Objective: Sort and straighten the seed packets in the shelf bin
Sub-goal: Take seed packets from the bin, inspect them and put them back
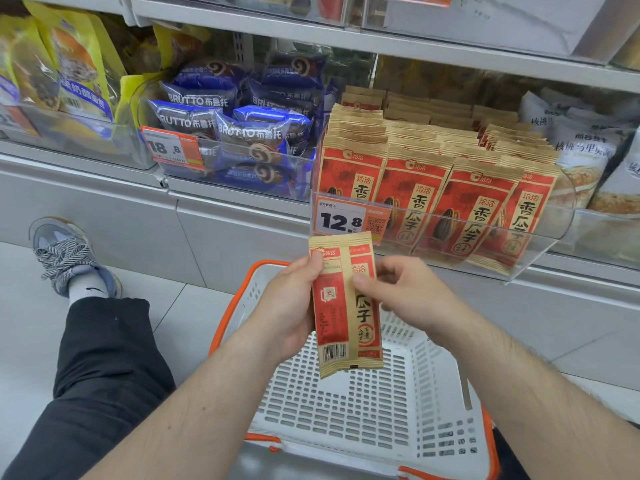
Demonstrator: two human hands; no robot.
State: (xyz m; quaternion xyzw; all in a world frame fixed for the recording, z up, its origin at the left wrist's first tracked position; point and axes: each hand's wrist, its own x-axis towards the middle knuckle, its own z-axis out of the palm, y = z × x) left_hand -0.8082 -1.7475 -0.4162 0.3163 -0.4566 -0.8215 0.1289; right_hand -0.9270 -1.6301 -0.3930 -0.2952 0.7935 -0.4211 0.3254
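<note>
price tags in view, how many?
2. One orange price tag reading 18.8 on the blue snack bin, another price tag reading 12.8 on the seed packet bin. Others may be hidden.

Forearms [214, 386] bare, no sleeves. Black trousers [100, 375]. White sock [86, 289]. Grey-blue trainer [65, 254], black-and-white patterned laces.

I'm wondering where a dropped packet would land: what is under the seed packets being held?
Below the held seed packets sits a white basket with orange trim; its slotted floor shows nothing lying in it. The part behind the packets and both hands is covered.
</note>
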